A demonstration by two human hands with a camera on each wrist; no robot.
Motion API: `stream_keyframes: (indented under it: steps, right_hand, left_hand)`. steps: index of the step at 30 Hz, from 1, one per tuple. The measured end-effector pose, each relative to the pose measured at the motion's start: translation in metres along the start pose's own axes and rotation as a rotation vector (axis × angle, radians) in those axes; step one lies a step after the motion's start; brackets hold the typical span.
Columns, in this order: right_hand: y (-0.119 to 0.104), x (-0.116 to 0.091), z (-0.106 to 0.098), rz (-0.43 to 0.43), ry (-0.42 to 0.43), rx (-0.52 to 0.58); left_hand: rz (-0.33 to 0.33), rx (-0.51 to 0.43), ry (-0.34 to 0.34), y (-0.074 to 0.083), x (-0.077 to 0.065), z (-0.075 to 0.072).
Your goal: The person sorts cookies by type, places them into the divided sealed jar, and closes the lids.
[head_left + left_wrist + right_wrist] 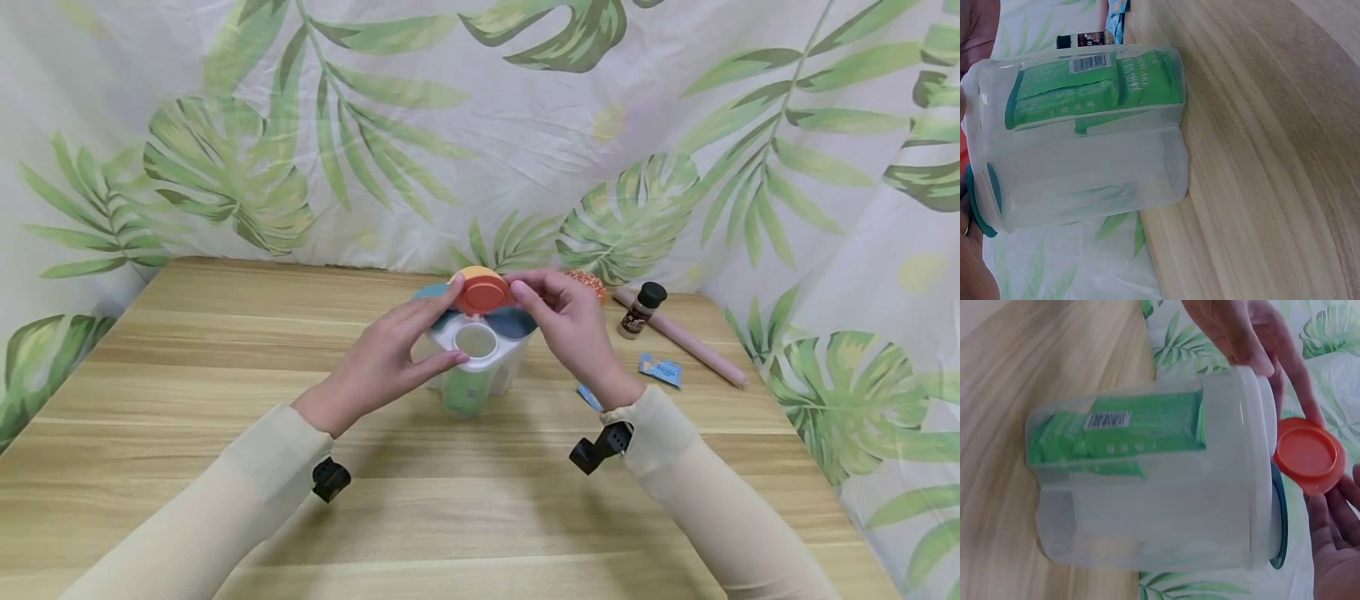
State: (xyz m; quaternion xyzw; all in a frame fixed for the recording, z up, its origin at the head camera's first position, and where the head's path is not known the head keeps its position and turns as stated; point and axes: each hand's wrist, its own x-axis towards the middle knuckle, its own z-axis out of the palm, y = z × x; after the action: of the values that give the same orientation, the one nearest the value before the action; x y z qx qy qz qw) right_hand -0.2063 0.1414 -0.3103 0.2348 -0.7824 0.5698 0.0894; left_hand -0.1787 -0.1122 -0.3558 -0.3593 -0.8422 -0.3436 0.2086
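Observation:
A translucent plastic storage container [1160, 512] with a white top stands on the table. Its orange flip cap [483, 293] is raised above a round opening [476, 340], while teal caps [516, 322] lie flat behind. Green packets [1066, 90] fill one compartment; the other compartment seen in the wrist views looks bare. With the thumb and fingertips of my right hand [566, 321] I pinch the right edge of the orange cap. My left hand [382, 354] spreads across the front left, its thumb touching the white rim and an extended finger touching the cap.
To the right are a small dark-lidded bottle [637, 312], a long pink rod [697, 346] and blue packets [662, 370]. An orange speckled object [587, 283] sits partly hidden behind my right hand. Leaf-patterned cloth [375, 150] hangs behind the wooden table [465, 517].

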Motion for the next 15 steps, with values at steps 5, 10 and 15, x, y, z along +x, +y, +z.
stream_keyframes:
  steps: [5, 10, 15]
  right_hand:
    - [0.003, 0.005, -0.001, 0.058, -0.062, 0.056]
    - [0.006, 0.006, 0.001, 0.112, -0.104, 0.161]
    - [0.007, 0.008, -0.001, 0.14, -0.119, 0.206]
  left_hand:
    - [0.024, -0.021, 0.026, -0.002, 0.003, -0.001]
    - [-0.036, -0.058, 0.0, -0.002, 0.005, -0.002]
    - [-0.165, -0.095, -0.018, 0.004, 0.016, -0.008]
